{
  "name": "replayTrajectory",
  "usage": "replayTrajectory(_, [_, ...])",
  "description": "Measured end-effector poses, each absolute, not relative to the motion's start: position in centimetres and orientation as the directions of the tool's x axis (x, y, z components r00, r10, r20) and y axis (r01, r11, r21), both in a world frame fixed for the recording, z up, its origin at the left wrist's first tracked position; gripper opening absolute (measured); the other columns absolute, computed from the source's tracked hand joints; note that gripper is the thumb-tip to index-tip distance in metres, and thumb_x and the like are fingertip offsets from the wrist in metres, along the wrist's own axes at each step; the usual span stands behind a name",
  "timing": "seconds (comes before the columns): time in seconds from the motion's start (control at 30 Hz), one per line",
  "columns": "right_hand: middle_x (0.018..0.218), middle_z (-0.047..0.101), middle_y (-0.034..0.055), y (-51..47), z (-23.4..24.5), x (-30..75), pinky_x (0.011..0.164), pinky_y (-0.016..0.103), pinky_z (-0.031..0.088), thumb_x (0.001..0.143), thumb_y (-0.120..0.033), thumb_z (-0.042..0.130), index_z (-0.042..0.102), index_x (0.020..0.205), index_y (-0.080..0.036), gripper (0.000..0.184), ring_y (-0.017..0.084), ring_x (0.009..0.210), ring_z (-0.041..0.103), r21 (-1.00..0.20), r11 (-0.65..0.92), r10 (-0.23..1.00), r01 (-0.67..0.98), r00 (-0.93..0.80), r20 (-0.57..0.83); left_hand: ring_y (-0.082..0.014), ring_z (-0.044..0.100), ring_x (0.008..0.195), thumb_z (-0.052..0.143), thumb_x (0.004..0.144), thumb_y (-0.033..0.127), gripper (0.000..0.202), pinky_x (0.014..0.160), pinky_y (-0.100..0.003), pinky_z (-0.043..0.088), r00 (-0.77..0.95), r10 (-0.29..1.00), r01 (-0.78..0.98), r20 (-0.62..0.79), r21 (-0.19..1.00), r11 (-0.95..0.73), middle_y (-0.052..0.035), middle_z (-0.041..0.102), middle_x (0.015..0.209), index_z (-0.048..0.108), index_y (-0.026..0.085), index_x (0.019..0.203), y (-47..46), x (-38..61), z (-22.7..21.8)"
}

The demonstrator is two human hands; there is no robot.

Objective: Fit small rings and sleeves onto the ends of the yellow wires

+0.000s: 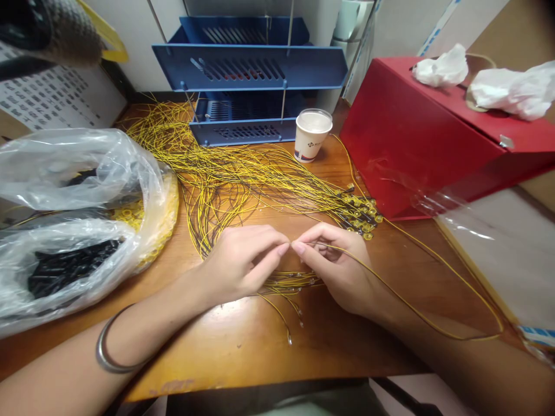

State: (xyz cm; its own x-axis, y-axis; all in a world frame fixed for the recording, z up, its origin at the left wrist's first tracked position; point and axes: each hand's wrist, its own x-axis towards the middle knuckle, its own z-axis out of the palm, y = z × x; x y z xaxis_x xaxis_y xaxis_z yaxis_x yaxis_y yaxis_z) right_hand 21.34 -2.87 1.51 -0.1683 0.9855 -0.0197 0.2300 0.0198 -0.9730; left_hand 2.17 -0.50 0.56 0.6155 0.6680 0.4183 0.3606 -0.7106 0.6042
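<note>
Carefully, a fine yellow-and-dark wire (459, 337) is handled at the fingertips above a wooden table (260, 358). By the right hand (347, 266) it is pinched between thumb and forefinger, its slack curved out to the right and back toward a cluster of yellow-ringed connectors (359, 208). At the left hand (243, 251) thumb and forefinger are pressed together, almost tip to tip with the right; whether anything is pinched there cannot be told. Good handling is likely served by a light pinch set close to the working point, by hands steadied low, and by slack left free of tension. Snags are best avoided if the loop is held clear of the tangled wires (243, 164) behind and the loose wire ends (299, 278) beneath.
</note>
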Motion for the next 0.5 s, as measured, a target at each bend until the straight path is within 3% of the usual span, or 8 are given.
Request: replayTrajectory(0.5, [0.057, 0.057, -0.0036, -2.72, 1.22, 21.50, 0.045, 0.017, 0.034, 0.084, -0.023, 0.065, 0.064, 0.074, -0.014, 0.014, 0.006, 0.049, 0.046, -0.981, 0.039, 0.979, 0.189, -0.206, 0.000, -0.0118, 0.058, 0.060, 0.057, 0.090, 0.015, 0.015, 0.058, -0.023, 0.043, 0.595, 0.651, 0.348, 0.471, 0.580, -0.737, -0.0047, 0.067, 0.068, 0.070, 0.011, 0.084, -0.25, 2.25, 0.64])
